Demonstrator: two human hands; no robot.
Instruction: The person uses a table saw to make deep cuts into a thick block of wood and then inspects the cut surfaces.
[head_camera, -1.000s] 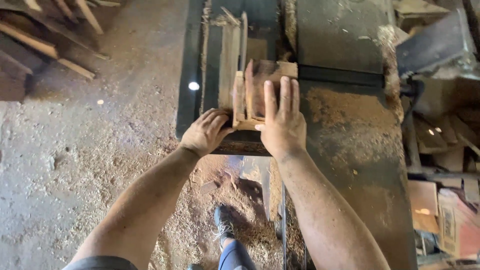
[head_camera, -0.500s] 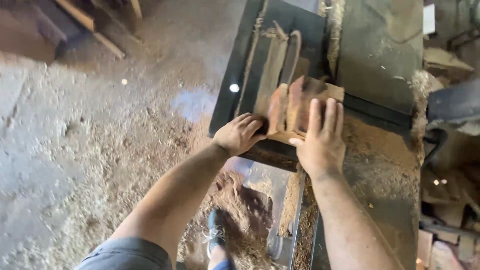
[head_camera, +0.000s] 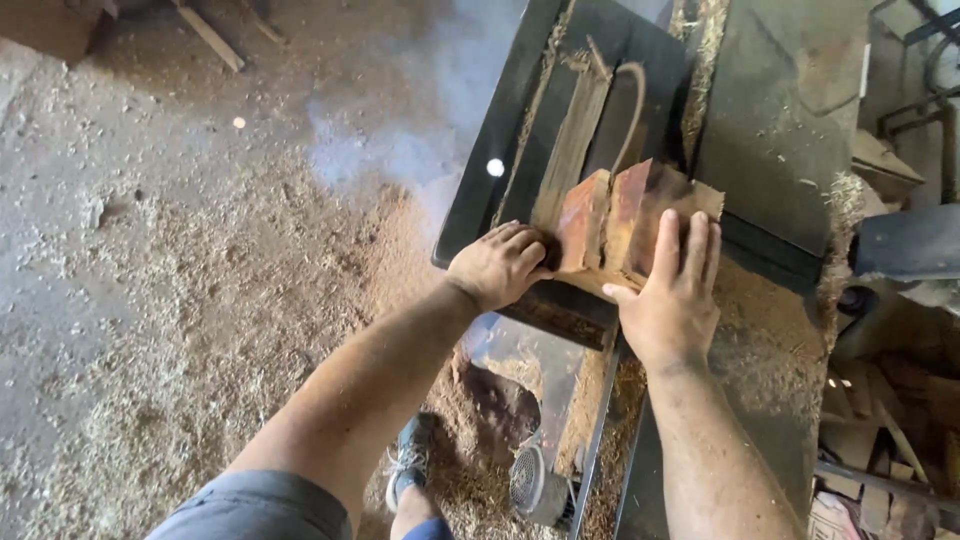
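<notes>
A reddish-brown wood block (head_camera: 625, 225), partly split into slabs, stands on the dark metal saw table (head_camera: 770, 120). My left hand (head_camera: 498, 264) presses against the block's left near side with curled fingers. My right hand (head_camera: 672, 300) lies flat on top of the block's right part, fingers spread forward. A curved saw blade (head_camera: 632, 105) rises from the table just beyond the block. Sawdust lies on the table to the right of my right hand.
Thick sawdust covers the ground (head_camera: 200, 330) on the left, with faint smoke drifting above it. My shoe (head_camera: 408, 462) and a small motor (head_camera: 535, 485) sit below the table. Wood scraps (head_camera: 890, 440) pile up at the right; planks (head_camera: 210, 35) lie at top left.
The view has swung so the table sits more to the right and tilted. Both hands stay on the block, which has slid slightly further along the table toward the blade.
</notes>
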